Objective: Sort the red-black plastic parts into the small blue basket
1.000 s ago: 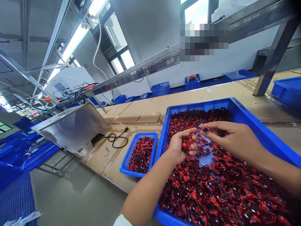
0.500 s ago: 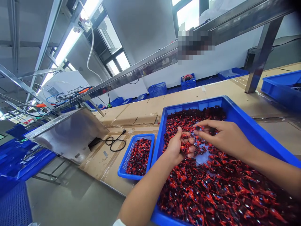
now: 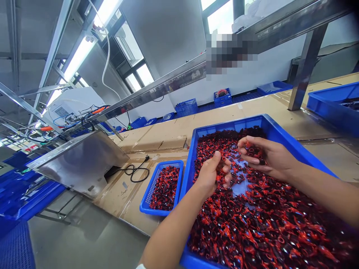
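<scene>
A large blue tray (image 3: 298,145) holds a spread of small dark and red glossy parts (image 3: 269,220), some with ring-shaped ends. Above its left half, my left hand (image 3: 209,172) is closed around a few of these parts, thumb up and fingers curled. To its right, my right hand (image 3: 273,155) is turned so that its curled fingers show a small bunch of the same parts against the palm. The two hands are apart, with a patch of bare tray floor below and between them. What lies deep inside the left fist is hidden.
Left of the tray stands a smaller blue basket (image 3: 146,201) with similar parts. A black power cord (image 3: 137,173) lies on the cardboard-covered table (image 3: 112,201) beside a metal housing (image 3: 81,160). A metal post (image 3: 305,71) rises behind, with another blue bin (image 3: 319,102) at right.
My right hand has drawn away to the right from my left and rolled over, from a fingertip pinch to showing parts in its palm. My left hand has hardly moved.
</scene>
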### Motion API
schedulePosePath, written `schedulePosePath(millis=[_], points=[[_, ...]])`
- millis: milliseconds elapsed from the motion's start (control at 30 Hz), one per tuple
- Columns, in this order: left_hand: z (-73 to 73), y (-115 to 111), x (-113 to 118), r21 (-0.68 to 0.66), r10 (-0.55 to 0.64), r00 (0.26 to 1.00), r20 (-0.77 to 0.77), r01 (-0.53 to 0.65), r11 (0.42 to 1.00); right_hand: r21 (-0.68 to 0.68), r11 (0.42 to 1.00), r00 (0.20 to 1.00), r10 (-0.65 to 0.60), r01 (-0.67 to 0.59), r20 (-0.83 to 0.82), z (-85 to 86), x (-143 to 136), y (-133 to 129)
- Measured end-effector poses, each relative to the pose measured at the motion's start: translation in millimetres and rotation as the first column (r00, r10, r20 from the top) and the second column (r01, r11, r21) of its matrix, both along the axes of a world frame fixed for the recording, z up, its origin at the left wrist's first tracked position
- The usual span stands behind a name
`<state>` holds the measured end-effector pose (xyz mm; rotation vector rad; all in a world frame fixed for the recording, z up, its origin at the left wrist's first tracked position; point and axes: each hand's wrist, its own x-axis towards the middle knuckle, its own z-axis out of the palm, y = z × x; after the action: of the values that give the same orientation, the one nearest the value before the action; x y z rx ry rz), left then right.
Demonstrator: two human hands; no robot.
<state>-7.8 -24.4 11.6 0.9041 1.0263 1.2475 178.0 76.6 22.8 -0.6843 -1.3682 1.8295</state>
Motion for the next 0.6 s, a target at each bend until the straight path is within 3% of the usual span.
schedulePosePath(millis=[67, 167, 233, 333, 467, 600], points=[[0.2, -3, 2, 0.137, 0.126, 0.95, -0.286, -0.089, 0.986, -0.003, 1.0, 1.0, -0.005, 0.005, -0.028, -1.2, 1, 1], [6.0, -11, 2, 0.397, 0.366, 0.706, -0.606, -0.131, 0.909, 0.145, 0.989, 1.0, -0.023, 0.02, 0.02, -4.7, 1, 0], [10.7, -15, 2, 0.509, 0.467, 0.597, -0.653, -0.11, 0.853, 0.332, 0.943, 0.992, -0.048, 0.007, 0.114, -6.2, 3, -1], [14.5, -18, 2, 0.575, 0.533, 0.524, -0.665, -0.098, 0.813, 0.537, 0.842, 0.976, -0.082, -0.042, 0.204, -6.0, 8, -8], [12.8, -18, 0, 0.599, 0.565, 0.422, -0.71, -0.061, 0.798, 0.663, 0.746, 0.968, -0.117, -0.061, 0.221, -5.5, 8, -18], [10.5, -19, -2, 0.596, 0.566, 0.404, -0.719, -0.062, 0.801, 0.775, 0.63, 0.969, -0.154, -0.055, 0.194, -11.4, 5, -16]])
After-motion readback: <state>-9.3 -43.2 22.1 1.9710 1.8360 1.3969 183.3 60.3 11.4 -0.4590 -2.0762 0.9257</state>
